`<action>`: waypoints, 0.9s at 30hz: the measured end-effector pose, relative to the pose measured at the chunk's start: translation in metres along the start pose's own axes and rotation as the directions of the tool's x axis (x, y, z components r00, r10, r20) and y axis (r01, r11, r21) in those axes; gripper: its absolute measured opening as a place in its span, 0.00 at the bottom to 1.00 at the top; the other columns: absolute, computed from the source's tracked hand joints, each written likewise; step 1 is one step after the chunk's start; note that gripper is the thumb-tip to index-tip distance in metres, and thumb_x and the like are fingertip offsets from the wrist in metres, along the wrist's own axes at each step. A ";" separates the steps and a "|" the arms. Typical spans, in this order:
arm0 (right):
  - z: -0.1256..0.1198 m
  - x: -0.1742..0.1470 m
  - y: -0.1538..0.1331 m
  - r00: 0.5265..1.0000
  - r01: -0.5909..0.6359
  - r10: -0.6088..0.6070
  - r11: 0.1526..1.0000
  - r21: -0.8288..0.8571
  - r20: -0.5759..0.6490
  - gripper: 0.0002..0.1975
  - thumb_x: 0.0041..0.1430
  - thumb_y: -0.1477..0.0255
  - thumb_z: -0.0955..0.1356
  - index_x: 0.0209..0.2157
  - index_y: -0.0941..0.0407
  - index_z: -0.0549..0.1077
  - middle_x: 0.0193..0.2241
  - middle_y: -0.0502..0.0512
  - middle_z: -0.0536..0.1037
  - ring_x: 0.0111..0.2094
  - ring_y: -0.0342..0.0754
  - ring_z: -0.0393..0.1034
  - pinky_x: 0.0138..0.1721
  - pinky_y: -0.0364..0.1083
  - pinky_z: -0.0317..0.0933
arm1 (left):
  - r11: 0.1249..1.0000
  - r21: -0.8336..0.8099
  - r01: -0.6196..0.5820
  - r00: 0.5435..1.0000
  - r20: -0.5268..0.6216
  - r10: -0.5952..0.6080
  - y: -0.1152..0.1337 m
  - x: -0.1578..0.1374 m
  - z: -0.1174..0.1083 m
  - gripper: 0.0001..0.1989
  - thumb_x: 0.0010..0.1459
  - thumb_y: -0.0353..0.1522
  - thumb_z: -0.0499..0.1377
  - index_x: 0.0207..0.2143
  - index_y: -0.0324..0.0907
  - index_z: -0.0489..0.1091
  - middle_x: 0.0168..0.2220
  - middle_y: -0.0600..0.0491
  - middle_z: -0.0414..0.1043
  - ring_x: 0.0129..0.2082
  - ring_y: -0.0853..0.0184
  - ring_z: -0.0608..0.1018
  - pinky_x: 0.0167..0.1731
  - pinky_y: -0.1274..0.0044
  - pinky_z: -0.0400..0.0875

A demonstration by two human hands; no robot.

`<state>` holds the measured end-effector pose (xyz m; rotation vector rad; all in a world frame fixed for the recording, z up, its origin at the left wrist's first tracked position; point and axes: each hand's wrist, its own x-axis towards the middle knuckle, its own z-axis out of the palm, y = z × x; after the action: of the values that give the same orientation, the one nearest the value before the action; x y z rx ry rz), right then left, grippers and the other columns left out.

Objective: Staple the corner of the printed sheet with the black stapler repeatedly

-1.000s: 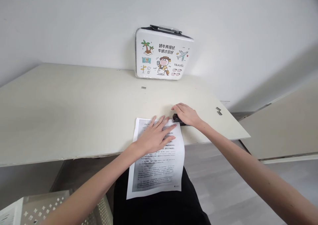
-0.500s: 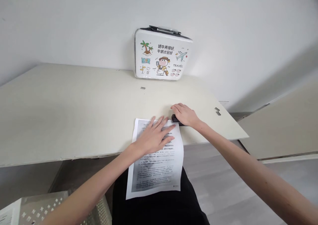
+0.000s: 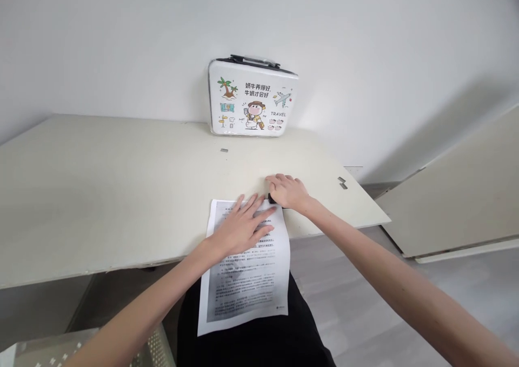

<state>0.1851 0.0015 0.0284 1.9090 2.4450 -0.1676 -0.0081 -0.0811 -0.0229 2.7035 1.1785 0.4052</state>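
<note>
A printed sheet of paper (image 3: 247,286) lies partly on the table, its lower part hanging past the front edge over my lap. My left hand (image 3: 239,229) rests flat on its upper half with the fingers spread. At the sheet's top right corner sits a black stapler (image 3: 271,199), mostly covered by my right hand (image 3: 288,192). The fingers of that hand are curled over the stapler, pressing from above. Whether the sheet's corner is between its jaws is hidden.
A white cartoon-printed case (image 3: 253,99) with a black handle stands against the wall. Small staple strips lie on the table (image 3: 121,194), one (image 3: 224,150) before the case and two (image 3: 343,183) at the right. A perforated basket (image 3: 158,348) is at lower left.
My right hand has shifted farther over the stapler, covering more of it. My left hand stays flat on the paper. The whole view has shifted slightly.
</note>
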 end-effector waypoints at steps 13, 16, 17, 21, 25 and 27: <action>0.005 -0.001 -0.015 1.000 -0.008 0.007 1.000 -0.015 -0.029 0.24 0.73 0.69 0.56 0.63 0.53 0.71 0.62 0.69 0.74 0.62 0.68 0.67 0.59 0.66 0.57 | 1.000 0.020 0.007 1.000 0.028 -0.007 -0.003 -0.004 -0.002 0.31 0.77 0.51 0.42 0.74 0.52 0.57 0.78 0.46 0.45 0.77 0.52 0.48 0.74 0.52 0.41; 0.003 -0.001 -0.009 0.999 0.021 -0.019 0.998 0.053 -0.035 0.24 0.74 0.68 0.56 0.63 0.52 0.71 0.61 0.65 0.76 0.61 0.65 0.69 0.60 0.63 0.59 | 1.000 0.024 0.006 1.000 0.007 -0.006 -0.001 -0.007 -0.003 0.30 0.77 0.51 0.42 0.74 0.53 0.56 0.78 0.48 0.44 0.78 0.53 0.48 0.74 0.53 0.41; 0.002 -0.002 -0.005 0.999 0.026 -0.023 0.996 0.085 -0.041 0.24 0.74 0.68 0.55 0.64 0.51 0.70 0.61 0.63 0.76 0.61 0.62 0.69 0.60 0.61 0.60 | 1.000 0.024 0.005 1.000 0.003 -0.005 -0.001 -0.007 -0.003 0.30 0.77 0.51 0.42 0.75 0.53 0.56 0.78 0.48 0.44 0.78 0.53 0.47 0.74 0.53 0.41; 0.001 -0.009 0.010 0.995 0.061 -0.042 0.975 0.212 -0.090 0.27 0.77 0.65 0.49 0.56 0.49 0.75 0.60 0.55 0.78 0.58 0.52 0.72 0.57 0.50 0.64 | 1.000 0.020 0.008 1.000 0.009 -0.008 0.001 -0.010 -0.005 0.30 0.77 0.51 0.42 0.74 0.52 0.56 0.78 0.49 0.44 0.78 0.53 0.48 0.75 0.54 0.41; 0.006 -0.022 0.021 0.970 0.148 -0.068 0.927 0.344 -0.235 0.31 0.78 0.60 0.49 0.35 0.52 0.77 0.46 0.57 0.83 0.51 0.53 0.76 0.54 0.48 0.65 | 1.000 0.003 0.016 1.000 0.024 -0.016 0.002 -0.010 -0.009 0.30 0.77 0.51 0.43 0.74 0.53 0.56 0.78 0.50 0.45 0.77 0.54 0.48 0.75 0.54 0.43; 0.009 -0.028 0.026 0.960 0.148 -0.048 0.925 0.351 -0.277 0.32 0.78 0.58 0.49 0.31 0.52 0.76 0.40 0.58 0.83 0.47 0.54 0.77 0.50 0.49 0.65 | 1.000 0.000 0.025 0.999 0.038 -0.025 0.001 -0.011 -0.012 0.30 0.77 0.51 0.43 0.74 0.53 0.56 0.78 0.50 0.45 0.78 0.55 0.48 0.75 0.55 0.43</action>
<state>0.2166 -0.0207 0.0203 2.0635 2.8624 -0.4338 -0.0180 -0.0898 -0.0135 2.6805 1.2008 0.3491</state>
